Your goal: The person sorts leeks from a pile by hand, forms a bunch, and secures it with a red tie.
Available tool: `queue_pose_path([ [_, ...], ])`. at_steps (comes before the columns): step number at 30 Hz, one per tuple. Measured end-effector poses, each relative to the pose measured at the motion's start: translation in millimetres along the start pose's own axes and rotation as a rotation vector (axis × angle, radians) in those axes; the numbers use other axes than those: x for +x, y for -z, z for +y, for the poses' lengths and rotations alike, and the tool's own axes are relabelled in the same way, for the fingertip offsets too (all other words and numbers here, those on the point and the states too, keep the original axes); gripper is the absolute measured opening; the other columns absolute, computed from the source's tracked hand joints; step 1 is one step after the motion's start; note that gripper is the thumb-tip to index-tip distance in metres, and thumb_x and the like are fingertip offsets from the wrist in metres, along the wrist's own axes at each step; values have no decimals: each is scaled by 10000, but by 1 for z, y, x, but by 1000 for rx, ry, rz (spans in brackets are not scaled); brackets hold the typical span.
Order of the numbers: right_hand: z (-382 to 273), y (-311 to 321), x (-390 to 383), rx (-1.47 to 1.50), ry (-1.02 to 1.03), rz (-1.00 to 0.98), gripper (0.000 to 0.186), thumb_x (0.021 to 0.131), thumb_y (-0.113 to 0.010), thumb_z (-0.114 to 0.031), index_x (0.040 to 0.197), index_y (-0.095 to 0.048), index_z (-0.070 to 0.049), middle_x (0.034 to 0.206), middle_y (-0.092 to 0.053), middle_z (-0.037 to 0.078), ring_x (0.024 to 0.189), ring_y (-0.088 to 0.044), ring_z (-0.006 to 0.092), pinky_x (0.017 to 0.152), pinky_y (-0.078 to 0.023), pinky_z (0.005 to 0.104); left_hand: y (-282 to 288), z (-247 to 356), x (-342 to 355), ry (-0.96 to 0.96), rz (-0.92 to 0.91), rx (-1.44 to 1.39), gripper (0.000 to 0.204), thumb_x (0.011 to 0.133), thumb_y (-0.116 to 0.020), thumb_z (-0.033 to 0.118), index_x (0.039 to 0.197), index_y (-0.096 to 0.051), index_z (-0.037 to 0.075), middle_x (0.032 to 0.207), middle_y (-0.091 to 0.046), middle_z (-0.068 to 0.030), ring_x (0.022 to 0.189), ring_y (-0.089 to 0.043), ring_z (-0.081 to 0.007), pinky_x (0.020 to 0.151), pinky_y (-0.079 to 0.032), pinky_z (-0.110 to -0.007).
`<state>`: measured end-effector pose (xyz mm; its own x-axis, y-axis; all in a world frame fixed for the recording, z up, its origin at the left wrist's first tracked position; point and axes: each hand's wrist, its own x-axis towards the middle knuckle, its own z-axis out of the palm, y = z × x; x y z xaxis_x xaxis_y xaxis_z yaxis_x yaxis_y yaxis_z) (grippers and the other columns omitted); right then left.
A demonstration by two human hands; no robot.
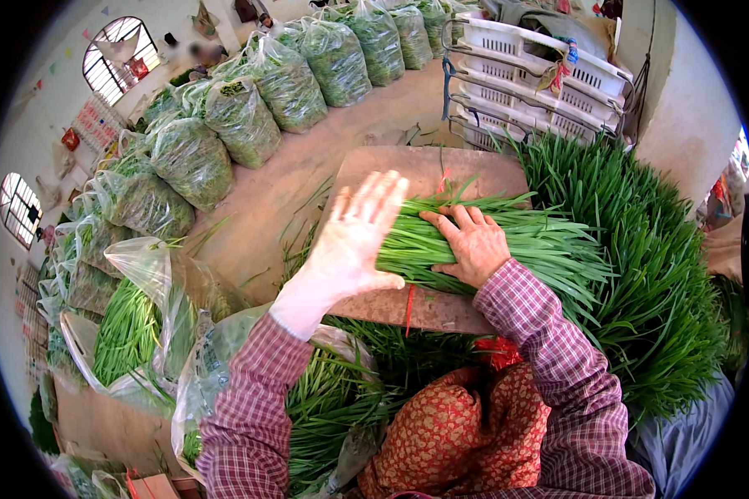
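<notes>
A bunch of long green garlic chives (524, 241) lies across a brown board (449, 308), with its leafy ends fanned out to the right. At its left end my left hand (349, 237), pale and seemingly in a thin glove, stands with fingers stretched and thumb apart. The palm faces the stalk ends; whether it touches them I cannot tell. My right hand (473, 245) rests on top of the bunch, fingers spread over the stalks. A red tie (409, 311) shows at the board's near edge, and its middle is hidden below the bunch.
A large heap of loose chives (641, 266) rises at the right. White plastic crates (541, 79) are stacked at the back right. Filled clear bags (191, 162) line the floor at the far left. An open bag of chives (129, 328) stands near my left arm.
</notes>
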<state>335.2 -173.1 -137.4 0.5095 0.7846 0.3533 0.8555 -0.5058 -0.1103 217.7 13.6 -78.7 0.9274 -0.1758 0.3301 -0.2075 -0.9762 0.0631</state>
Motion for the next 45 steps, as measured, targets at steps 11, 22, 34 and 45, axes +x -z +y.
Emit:
queue_pose_path([
  [11,11,-4,-2,-22,23,-13,854,616,-818,-384,1351,-419,-212,1194,-499,49,1094,-490,254,908,-430,414,-54,-1,32,15,-353,235,1338,469,-876,419,1475,-79,43,1403,-371,-193,1326,-348,-347,1085,-273,-516],
  [22,-39,-14,-61,189,329,215,243,730,-634,-128,973,-637,-128,782,-522,15,734,-561,203,600,-499,319,-70,-4,36,109,-348,181,1142,538,-852,361,1458,-229,95,1210,-507,-183,1139,-509,-347,1002,-378,-463],
  [34,-55,-49,-62,211,296,139,149,740,-618,-136,849,-526,-91,834,-489,57,841,-560,230,642,-518,341,-65,-2,38,130,-377,141,1129,536,-857,348,1451,-244,102,1227,-500,-180,1167,-493,-343,1023,-358,-468],
  [45,-76,-4,1,546,51,479,116,849,-587,-157,858,-530,-57,812,-505,122,771,-548,299,645,-461,404,-102,-31,24,18,-308,299,741,771,-621,382,1405,-350,112,1293,-491,-152,1206,-468,-324,1049,-318,-495],
])
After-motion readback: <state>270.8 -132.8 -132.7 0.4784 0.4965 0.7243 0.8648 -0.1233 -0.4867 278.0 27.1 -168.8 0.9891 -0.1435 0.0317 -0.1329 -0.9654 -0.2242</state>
